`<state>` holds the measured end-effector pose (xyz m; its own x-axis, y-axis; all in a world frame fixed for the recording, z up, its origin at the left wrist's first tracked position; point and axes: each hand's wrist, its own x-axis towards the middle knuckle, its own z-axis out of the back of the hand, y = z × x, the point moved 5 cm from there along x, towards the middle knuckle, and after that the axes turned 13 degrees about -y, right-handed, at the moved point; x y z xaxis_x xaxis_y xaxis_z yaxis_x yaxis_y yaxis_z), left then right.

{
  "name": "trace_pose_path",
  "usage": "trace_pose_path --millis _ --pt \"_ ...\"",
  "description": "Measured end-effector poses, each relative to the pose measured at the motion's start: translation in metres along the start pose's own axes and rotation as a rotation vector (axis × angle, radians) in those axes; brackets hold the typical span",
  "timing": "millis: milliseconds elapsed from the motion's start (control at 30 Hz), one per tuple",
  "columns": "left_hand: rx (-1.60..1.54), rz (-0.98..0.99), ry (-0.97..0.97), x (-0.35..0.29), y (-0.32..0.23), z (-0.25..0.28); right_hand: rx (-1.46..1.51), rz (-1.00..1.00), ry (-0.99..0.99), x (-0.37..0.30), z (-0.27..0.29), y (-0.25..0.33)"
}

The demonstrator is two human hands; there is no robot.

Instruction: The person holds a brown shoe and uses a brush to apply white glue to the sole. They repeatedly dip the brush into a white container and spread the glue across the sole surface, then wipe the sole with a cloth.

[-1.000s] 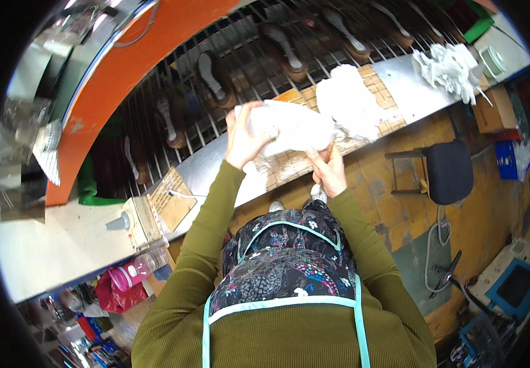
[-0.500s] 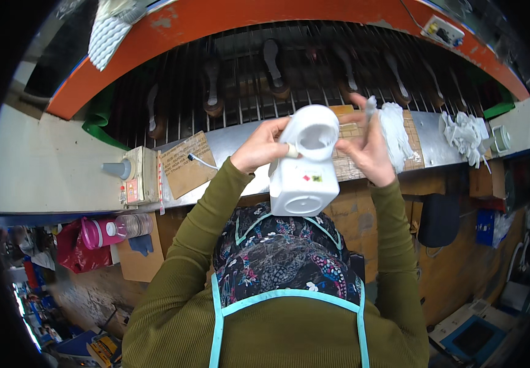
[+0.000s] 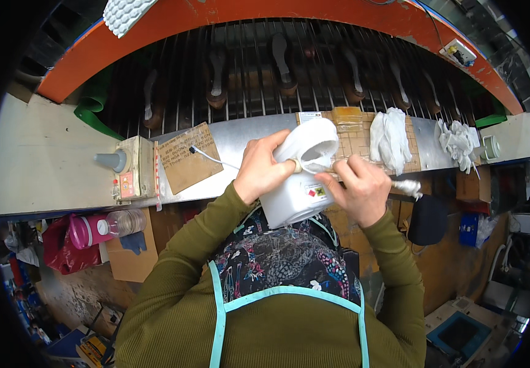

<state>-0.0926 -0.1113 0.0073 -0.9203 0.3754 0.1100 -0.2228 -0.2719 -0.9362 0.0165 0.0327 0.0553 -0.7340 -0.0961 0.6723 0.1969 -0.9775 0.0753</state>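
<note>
A white plastic jug [image 3: 286,199] with a small coloured label is tilted in front of my apron, its wide round mouth facing up and right. My left hand [image 3: 266,164] is closed around its upper left side, thumb by the rim. At the mouth's right edge, my right hand [image 3: 360,189] is closed on a thin stick with a lumpy white end [image 3: 407,187] jutting out to the right. The stick's other end lies at the jug's mouth, and its tip cannot be made out.
Behind the metal ledge [image 3: 252,140], dark shoe soles [image 3: 283,64] rest on metal rods. White gloves [image 3: 390,138] and a yellow block [image 3: 347,119] lie on cardboard at the right. More crumpled white gloves [image 3: 456,144], a cardboard piece [image 3: 191,161] and a machine box [image 3: 136,168] line the ledge.
My right hand has come down and closed; the stick's white end has swung from pointing up to pointing right. The jug has tilted slightly and moved a little left and down.
</note>
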Motion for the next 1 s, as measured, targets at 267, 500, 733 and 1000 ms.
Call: trace_pose_path --millis 267,500,733,1000 --pt "0.001 -0.128 -0.003 -0.033 -0.018 0.017 0.230 -0.221 -0.052 -0.029 0.004 0.025" --pt "-0.002 -0.181 0.077 -0.032 -0.021 0.008 0.408 -0.471 0.044 -0.033 0.013 0.019" --pt "0.089 -0.467 -0.014 -0.052 -0.040 -0.008 0.465 -0.700 0.175 -0.055 0.022 0.013" --pt "0.046 -0.423 0.173 -0.044 -0.022 -0.035 1.242 -1.566 0.561 -0.110 -0.005 0.006"
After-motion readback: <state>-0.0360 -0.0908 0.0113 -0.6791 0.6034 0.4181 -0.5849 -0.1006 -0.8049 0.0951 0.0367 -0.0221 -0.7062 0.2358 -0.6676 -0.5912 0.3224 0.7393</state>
